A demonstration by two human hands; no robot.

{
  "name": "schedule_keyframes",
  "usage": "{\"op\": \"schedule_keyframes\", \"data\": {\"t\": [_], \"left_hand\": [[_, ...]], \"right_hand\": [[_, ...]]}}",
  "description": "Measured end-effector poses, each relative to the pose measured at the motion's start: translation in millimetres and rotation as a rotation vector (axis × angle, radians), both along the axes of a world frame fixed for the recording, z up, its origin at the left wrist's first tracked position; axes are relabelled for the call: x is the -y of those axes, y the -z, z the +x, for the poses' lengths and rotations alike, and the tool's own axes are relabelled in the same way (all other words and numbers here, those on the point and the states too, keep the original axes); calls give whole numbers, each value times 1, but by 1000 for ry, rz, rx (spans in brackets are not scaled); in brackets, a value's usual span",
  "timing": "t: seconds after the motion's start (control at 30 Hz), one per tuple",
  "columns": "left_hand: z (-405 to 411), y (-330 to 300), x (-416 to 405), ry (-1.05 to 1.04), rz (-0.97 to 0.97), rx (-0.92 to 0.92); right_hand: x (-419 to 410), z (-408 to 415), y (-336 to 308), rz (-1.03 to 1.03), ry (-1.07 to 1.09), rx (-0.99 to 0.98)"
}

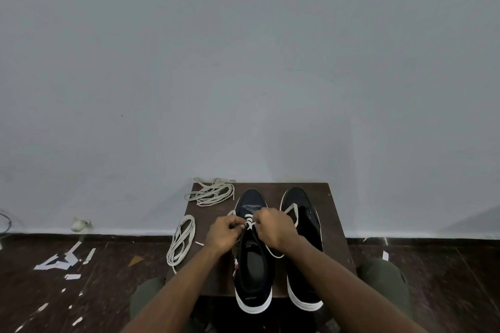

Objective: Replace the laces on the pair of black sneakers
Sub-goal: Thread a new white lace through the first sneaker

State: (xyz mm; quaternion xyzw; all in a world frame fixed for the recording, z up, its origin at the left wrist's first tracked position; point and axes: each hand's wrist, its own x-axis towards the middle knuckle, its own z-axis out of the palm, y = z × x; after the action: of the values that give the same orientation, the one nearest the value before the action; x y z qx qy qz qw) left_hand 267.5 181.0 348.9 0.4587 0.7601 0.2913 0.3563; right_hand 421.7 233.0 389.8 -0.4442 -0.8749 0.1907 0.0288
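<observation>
Forearms enter from the bottom edge and meet over the left sneaker (253, 251), which stands on a small dark brown desk (334, 224) with its toe toward the wall. Left hand (224, 232) has its fingers curled and pinching a white lace (250, 220) at the lower eyelets; right hand (273, 227) likewise pinches the same lace from the other side, fingers bent tight. Only the first crossings near the toe are threaded. Right sneaker (303, 246) stands just beside the first, parallel, a loose white lace end lying across its front. Both heels, with white soles, overhang the near desk edge. Two bundles of greyish laces rest at the desk's left side: one bundle (211, 192) at the far left corner, partly hanging past the edge, the other (181, 240) draped off the left edge. Knees in olive trousers (384, 278) show on either side of the desk. Floor (446, 278) is dark, reddish-brown, with white scraps (58, 262) strewn at the left. Wall (243, 62) is plain pale grey-blue, meeting the floor at a dark skirting; a crumpled white item (79, 223) lies against its base at left.
</observation>
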Motion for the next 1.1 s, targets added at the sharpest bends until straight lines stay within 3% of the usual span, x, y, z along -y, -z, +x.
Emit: {"op": "schedule_keyframes", "data": {"t": [0.13, 0.23, 0.33, 0.47, 0.63, 0.83, 0.97, 1.03, 1.1], "left_hand": [[5, -2, -6, 34, 34, -87], [6, -2, -10, 33, 13, -98], [7, -1, -11, -49, 16, 154], [9, -7, -10, -153, -24, 383], [12, -6, -7, -95, 34, 121], [5, -9, 11, 99, -63, -159], [9, -18, 10, 142, -90, -320], [14, -26, 6, 41, -75, -142], [17, -34, 5, -131, -50, 278]], "right_hand": [[0, -5, 0, 15, 11, 40], [-4, -6, 1, -109, 63, 3], [-13, -5, -2, -294, 135, -105], [-20, -5, -6, -357, 145, -130], [-7, 0, -9, -261, 68, 15], [15, 6, -13, -84, 79, 186], [17, 3, -18, -18, 65, 196], [13, 0, -15, -116, 129, 98], [8, 0, -6, -320, 273, -85]]}}
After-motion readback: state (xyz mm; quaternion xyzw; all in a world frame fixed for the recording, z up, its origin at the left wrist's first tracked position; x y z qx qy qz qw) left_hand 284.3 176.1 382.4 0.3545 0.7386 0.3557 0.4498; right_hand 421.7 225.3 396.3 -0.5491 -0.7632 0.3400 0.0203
